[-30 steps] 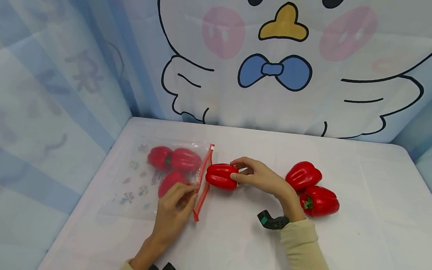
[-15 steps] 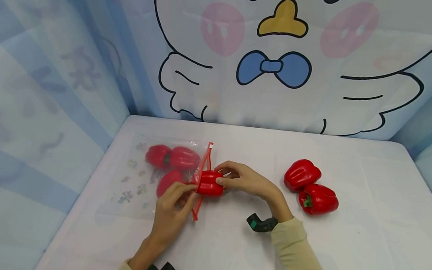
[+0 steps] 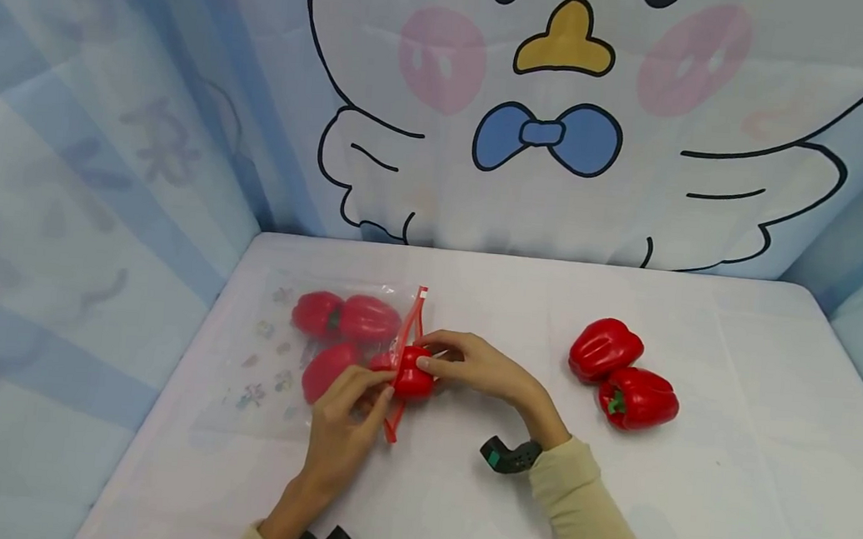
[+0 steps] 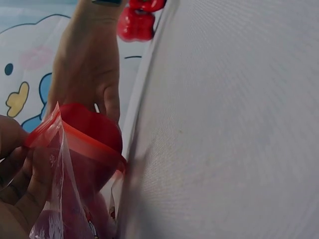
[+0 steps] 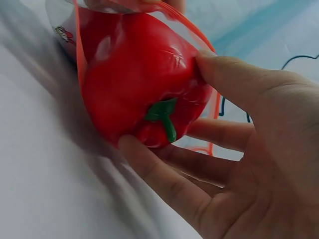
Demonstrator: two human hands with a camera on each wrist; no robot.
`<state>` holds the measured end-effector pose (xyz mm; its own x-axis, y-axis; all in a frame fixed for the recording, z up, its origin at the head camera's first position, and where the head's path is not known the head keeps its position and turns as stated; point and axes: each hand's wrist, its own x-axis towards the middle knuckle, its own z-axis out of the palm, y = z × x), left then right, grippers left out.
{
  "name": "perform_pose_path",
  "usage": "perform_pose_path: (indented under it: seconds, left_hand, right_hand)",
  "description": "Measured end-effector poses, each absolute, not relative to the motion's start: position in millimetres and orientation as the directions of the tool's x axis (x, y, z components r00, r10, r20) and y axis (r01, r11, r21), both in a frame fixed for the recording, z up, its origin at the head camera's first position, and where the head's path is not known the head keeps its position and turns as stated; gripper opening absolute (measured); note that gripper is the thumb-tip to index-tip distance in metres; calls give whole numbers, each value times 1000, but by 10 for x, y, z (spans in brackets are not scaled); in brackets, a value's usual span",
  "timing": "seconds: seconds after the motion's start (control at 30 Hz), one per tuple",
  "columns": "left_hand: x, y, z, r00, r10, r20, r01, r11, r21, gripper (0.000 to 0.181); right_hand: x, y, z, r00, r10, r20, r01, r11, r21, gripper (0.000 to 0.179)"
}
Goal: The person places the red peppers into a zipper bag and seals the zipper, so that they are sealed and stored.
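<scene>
A red bell pepper [image 5: 134, 74] with a green stem lies partly inside the mouth of a clear zip bag [image 3: 245, 357]. My right hand [image 3: 480, 369] grips its stem end with thumb and fingers. The bag's orange-red zip edge [image 4: 89, 142] loops around the pepper. My left hand [image 3: 346, 422] pinches that edge on the near side between thumb and fingers. Inside the bag, two peppers lie end to end at the back, one of them a red pepper [image 3: 369, 319], and another pepper [image 3: 328, 371] sits closer to the left hand.
Two more bell peppers touch each other on the table's right, a rear pepper [image 3: 606, 350] and a front pepper [image 3: 639, 399]. A white cloth covers the table [image 3: 732, 491]. A printed curtain [image 3: 541, 210] hangs behind the far edge.
My right hand has moved left and slightly nearer, pushing the pepper from outside the bag into its mouth. The nearer bagged pepper has shifted left. My left hand keeps its pinch.
</scene>
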<state>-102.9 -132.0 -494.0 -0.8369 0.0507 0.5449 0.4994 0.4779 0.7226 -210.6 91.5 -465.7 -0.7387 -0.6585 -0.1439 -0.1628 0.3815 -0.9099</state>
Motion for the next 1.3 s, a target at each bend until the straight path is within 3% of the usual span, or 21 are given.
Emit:
perform_pose_path:
  seconds: [0.7, 1.0, 1.3]
  left_hand:
    - [-1032, -1300, -4929, -809, 61, 584, 528, 513, 677, 35]
    - [-1036, -1306, -4937, -803, 51, 593, 535, 499, 682, 34]
    - [-1040, -1307, -4937, -795, 47, 605, 549, 480, 684, 33]
  right_hand:
    - [-2012, 565, -4820, -778, -619, -108, -27, 205, -978, 41]
    - [-2013, 547, -4871, -805, -570, -166, 83, 169, -982, 43]
    - [-1930, 425, -4851, -863, -487, -137, 28, 225, -974, 33]
